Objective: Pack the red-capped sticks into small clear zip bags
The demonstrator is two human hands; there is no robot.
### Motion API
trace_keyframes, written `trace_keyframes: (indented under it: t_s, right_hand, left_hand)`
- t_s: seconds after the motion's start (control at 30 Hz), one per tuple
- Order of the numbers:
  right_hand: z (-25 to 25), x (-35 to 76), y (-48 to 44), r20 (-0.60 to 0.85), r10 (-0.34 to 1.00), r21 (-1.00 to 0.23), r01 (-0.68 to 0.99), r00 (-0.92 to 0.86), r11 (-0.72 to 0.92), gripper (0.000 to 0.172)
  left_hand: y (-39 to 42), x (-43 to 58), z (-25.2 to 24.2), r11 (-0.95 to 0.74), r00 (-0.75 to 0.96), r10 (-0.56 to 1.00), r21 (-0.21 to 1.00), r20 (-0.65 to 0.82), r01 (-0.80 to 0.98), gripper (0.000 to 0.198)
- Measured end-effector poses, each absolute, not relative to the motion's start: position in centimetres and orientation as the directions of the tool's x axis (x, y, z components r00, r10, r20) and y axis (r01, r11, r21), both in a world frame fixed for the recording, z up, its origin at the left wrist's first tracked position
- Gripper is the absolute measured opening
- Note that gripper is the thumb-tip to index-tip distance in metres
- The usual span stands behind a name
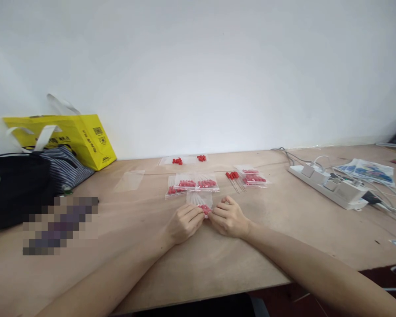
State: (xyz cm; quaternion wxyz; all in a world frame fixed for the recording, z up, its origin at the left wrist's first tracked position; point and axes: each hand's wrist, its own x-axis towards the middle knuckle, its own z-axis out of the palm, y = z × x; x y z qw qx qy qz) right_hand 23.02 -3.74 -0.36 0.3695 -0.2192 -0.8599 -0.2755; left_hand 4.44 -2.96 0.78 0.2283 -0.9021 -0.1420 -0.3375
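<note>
Both of my hands meet at the near edge of a small clear bag (199,199) with red pieces inside. My left hand (185,222) pinches its left corner, and my right hand (229,218) pinches the right one, fingers curled. Just beyond lie more clear bags (197,182) holding red pieces. To their right, several loose red-headed pins (232,176) with thin metal stems rest on the table, beside another stack of filled bags (254,179). Two small heaps of red pieces (177,161) sit on clear bags farther back.
A yellow bag (100,141), a striped bag and a black bag (16,189) stand at the left. Flat clear bags (130,180) lie left of centre. A white power strip (330,185) with plugs and cables is at the right, near printed packets (369,171).
</note>
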Motion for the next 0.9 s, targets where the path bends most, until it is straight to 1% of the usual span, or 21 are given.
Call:
trace_keyframes:
  t_s: [0.13,0.37,0.5,0.6,0.73,0.9]
  right_hand:
    - [-0.4,23.0,-3.8,0.78,0.197,0.27,0.605,-0.593,0.749,0.017]
    - [-0.6,23.2,-3.6,0.79,0.238,0.221,0.625,-0.565,0.749,0.019]
    - [-0.5,23.0,-3.6,0.791,0.248,0.217,0.636,-0.559,0.741,0.018]
    - [-0.4,22.5,-3.7,0.794,0.235,0.236,0.641,-0.56,0.73,0.018]
    - [-0.4,22.1,-3.6,0.801,0.203,0.262,0.635,-0.563,0.726,0.02]
    - [-0.3,22.4,-3.6,0.817,0.214,0.229,0.641,-0.536,0.732,0.02]
  left_hand:
    - [-2.8,3.8,0.8,-0.858,0.722,0.085,-0.318,0.687,0.404,0.015]
    - [-2.6,2.9,1.1,-0.856,0.72,0.038,-0.35,0.693,0.381,0.011]
    - [-2.7,3.1,1.0,-0.842,0.734,0.043,-0.371,0.678,0.392,0.013]
    - [-2.8,3.3,1.0,-0.832,0.722,0.039,-0.378,0.691,0.406,0.014]
    - [-2.7,3.0,1.0,-0.845,0.683,0.036,-0.342,0.729,0.41,0.011]
    - [-2.7,2.6,1.3,-0.843,0.681,0.051,-0.334,0.73,0.421,0.011]
